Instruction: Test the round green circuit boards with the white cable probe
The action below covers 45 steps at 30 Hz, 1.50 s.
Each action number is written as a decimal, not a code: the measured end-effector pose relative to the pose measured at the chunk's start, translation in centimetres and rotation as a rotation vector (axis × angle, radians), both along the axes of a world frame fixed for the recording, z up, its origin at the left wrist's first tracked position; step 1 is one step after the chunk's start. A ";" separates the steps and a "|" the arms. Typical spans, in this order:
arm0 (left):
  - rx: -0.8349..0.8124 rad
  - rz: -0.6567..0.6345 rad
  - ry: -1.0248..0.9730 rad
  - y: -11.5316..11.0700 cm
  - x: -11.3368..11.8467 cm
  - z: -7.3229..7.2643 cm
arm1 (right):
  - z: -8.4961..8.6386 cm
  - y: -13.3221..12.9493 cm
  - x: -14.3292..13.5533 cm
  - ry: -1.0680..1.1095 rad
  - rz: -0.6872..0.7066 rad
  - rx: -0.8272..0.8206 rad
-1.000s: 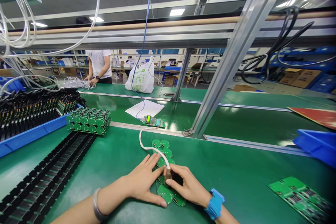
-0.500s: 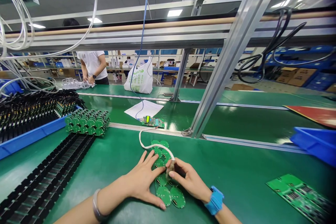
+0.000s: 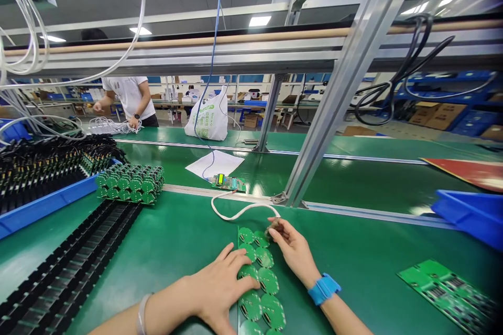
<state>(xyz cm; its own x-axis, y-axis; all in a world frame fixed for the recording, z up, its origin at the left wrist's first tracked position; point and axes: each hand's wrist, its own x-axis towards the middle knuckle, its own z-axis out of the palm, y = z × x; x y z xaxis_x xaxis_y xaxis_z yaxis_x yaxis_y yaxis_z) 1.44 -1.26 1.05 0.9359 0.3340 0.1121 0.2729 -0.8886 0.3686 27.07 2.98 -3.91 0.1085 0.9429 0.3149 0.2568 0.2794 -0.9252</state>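
A panel of round green circuit boards (image 3: 268, 281) lies on the green bench in front of me, arranged in two columns. My left hand (image 3: 218, 285) rests on its left side with fingers spread, the fingertips touching the boards. In my right hand (image 3: 295, 251) a brownish probe-like connector (image 3: 275, 227) is pinched at the far right end of the panel; my fingers partly cover it. Its white cable (image 3: 245, 211) curves back to a small green board with a lit yellow display (image 3: 221, 179). I cannot tell whether the connector touches the panel.
Stacked round boards (image 3: 129, 183) stand at the left, beside black slotted strips (image 3: 84, 261) and a blue tray (image 3: 51, 200) of dark wired parts. At the right are a green panel (image 3: 444, 285) and a blue bin (image 3: 467, 214). A metal post (image 3: 334, 115) slants upward. A person (image 3: 131, 99) works across the bench.
The panel has slid toward me under my left hand. My right hand has carried the connector up and to the right, to the panel's far end, and the cable has shifted with it.
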 end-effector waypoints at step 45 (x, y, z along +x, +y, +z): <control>-0.131 -0.032 0.008 0.1 0.1 -0.3 | 1.2 0.1 -0.3 -0.281 -0.031 0.078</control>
<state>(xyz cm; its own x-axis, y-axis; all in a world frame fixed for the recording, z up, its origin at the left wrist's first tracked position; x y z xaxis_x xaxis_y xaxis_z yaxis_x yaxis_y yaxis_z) 1.55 -1.13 0.73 0.9469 0.3154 0.0622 0.2488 -0.8415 0.4796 26.76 3.09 -2.74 0.0346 0.9124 0.4077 0.5097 0.3348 -0.7925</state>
